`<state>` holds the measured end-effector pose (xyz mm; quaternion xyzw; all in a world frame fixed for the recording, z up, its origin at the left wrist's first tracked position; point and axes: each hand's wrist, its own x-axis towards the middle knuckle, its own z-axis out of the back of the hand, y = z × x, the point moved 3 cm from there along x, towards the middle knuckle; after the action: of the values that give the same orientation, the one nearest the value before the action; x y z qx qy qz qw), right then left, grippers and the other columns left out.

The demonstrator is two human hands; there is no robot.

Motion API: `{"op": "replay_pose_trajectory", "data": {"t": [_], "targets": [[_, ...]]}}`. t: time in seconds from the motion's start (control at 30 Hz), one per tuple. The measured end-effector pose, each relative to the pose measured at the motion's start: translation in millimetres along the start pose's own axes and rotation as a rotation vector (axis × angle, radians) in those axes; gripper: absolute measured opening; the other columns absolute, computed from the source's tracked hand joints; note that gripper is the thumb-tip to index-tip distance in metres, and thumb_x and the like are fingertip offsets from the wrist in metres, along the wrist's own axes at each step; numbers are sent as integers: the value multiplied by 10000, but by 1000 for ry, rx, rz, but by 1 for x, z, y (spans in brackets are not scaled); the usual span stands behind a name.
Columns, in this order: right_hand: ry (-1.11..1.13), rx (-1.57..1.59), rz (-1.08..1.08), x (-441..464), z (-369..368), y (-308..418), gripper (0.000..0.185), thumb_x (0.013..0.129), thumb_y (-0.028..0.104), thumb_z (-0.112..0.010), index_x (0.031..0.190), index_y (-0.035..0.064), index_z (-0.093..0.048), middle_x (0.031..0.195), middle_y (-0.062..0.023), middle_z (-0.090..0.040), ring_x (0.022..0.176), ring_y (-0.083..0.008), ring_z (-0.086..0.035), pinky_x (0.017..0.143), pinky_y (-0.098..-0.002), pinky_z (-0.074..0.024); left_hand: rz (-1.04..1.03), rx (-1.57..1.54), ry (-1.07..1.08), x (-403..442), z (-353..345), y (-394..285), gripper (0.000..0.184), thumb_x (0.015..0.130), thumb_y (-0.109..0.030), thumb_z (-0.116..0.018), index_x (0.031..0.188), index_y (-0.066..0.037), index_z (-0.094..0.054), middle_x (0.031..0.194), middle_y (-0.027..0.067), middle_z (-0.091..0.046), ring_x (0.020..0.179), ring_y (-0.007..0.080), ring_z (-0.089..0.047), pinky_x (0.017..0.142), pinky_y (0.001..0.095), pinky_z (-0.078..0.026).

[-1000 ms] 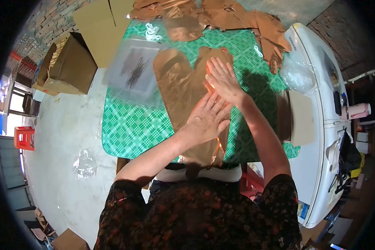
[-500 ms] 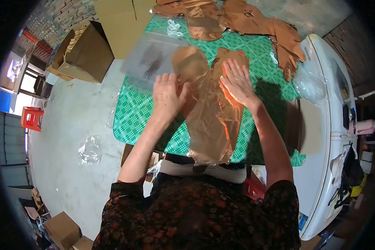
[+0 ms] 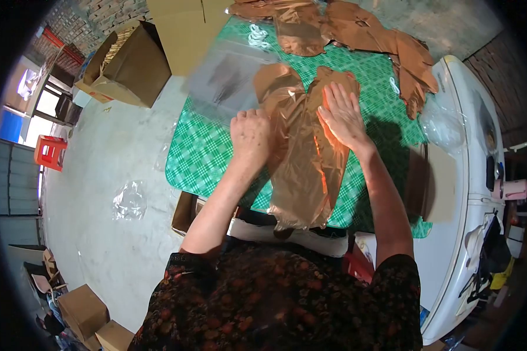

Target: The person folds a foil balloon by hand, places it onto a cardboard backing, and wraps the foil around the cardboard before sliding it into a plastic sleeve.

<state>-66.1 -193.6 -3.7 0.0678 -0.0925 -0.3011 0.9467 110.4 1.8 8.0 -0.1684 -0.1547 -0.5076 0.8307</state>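
Note:
A flat, shiny copper-coloured foil balloon (image 3: 301,193) lies lengthwise on the green checked tablecloth (image 3: 208,155), its near end at the table's front edge. My right hand (image 3: 344,120) rests flat on its right part, fingers stretched out. At its left edge, my left hand (image 3: 252,137) is closed with curled fingers, and the foil is rumpled beside it. The thumb and fingertips of that hand are hidden. Beyond the left hand lies a clear plastic bag (image 3: 216,82) with a dark printed patch.
More copper foil pieces (image 3: 363,29) lie along the table's far edge. Bundles of white string (image 3: 257,36) sit near them. A crumpled clear bag (image 3: 442,123) and a white appliance (image 3: 468,117) stand at the right. Cardboard boxes (image 3: 137,70) and a red stool (image 3: 50,153) are on the left.
My left hand has closed at the foil's left edge, and the foil there has become more rumpled. The right hand stays flat on the foil. The whole view has shifted slightly.

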Motion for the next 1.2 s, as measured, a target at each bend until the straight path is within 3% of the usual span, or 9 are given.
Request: {"op": "replay_pose_trajectory", "data": {"t": [0.17, 0.27, 0.37, 0.47, 0.73, 0.87, 0.97, 1.07, 1.2], "targets": [[9, 14, -9, 0, 1, 1, 744, 1122, 516, -364, 1693, 43, -289, 1781, -156, -243, 1668, -284, -141, 1345, -494, -62, 78, -350, 84, 21, 42, -22, 211, 948, -213, -688, 991, -13, -637, 900, 175, -743, 923, 336, -729, 838, 463, -567], [11, -19, -20, 1, 0, 1, 746, 1118, 517, -363, 1694, 49, -289, 1782, -157, -241, 1668, -285, -140, 1344, -495, -63, 327, -875, 320, 29, 43, -25, 316, 1005, -221, -644, 1223, 2, -593, 1120, 191, -743, 1127, 275, -703, 981, 423, -550], [0, 12, -17, 0, 1, 2, 749, 1114, 527, -365, 1690, 53, -300, 1779, -159, -247, 1667, -291, -143, 1341, -500, -68, 478, -1700, 165, 10, 24, -28, 610, 1030, -245, -640, 1557, -38, -413, 1423, 198, -632, 1337, 238, -590, 1128, 385, -468], [-21, 23, -6, 0, 1, 1, 747, 1110, 528, -378, 1682, 51, -316, 1772, -164, -263, 1663, -300, -158, 1338, -509, -84, 554, -1926, 209, -16, 23, -24, 852, 1039, -252, -644, 1708, -83, -146, 1581, 173, -505, 1448, 263, -506, 1217, 397, -386], [-65, -68, 24, -1, -3, -1, 723, 1124, 515, -374, 1670, 44, -332, 1753, -169, -298, 1650, -310, -196, 1332, -518, -116, 524, -1609, 615, -58, 39, -24, 607, 992, -83, -741, 1528, -14, -465, 1434, 99, -635, 1297, 181, -601, 1127, 356, -469], [-32, -78, 20, 0, -3, -1, 744, 1127, 532, -351, 1685, 43, -298, 1768, -164, -266, 1658, -298, -172, 1341, -506, -93, 559, -1190, 756, -65, 64, -20, 572, 997, -58, -728, 1508, -8, -475, 1080, 89, -772, 811, 198, -725, 784, 376, -608], [-16, -45, -2, 1, -3, 0, 756, 1125, 539, -351, 1692, 44, -282, 1777, -161, -245, 1662, -296, -161, 1345, -498, -79, 241, -908, 410, -76, 33, -12, 656, 964, -96, -752, 1540, -14, -448, 855, 135, -775, 606, 289, -708, 625, 461, -596], [-5, -30, -11, 0, 1, 1, 764, 1123, 545, -354, 1694, 44, -277, 1781, -162, -234, 1663, -299, -155, 1347, -493, -73, 98, -463, 435, -73, 61, -27, 736, 923, -142, -768, 1565, -26, -428, 823, 214, -751, 682, 399, -731, 643, 509, -585], [-12, -38, -14, 1, 1, 0, 764, 1120, 542, -371, 1692, 43, -285, 1776, -167, -245, 1659, -307, -165, 1345, -495, -86, 121, -590, 491, -71, 63, -23, 656, 932, -225, -753, 1514, -42, -511, 870, 230, -754, 808, 458, -724, 750, 509, -584]]}}
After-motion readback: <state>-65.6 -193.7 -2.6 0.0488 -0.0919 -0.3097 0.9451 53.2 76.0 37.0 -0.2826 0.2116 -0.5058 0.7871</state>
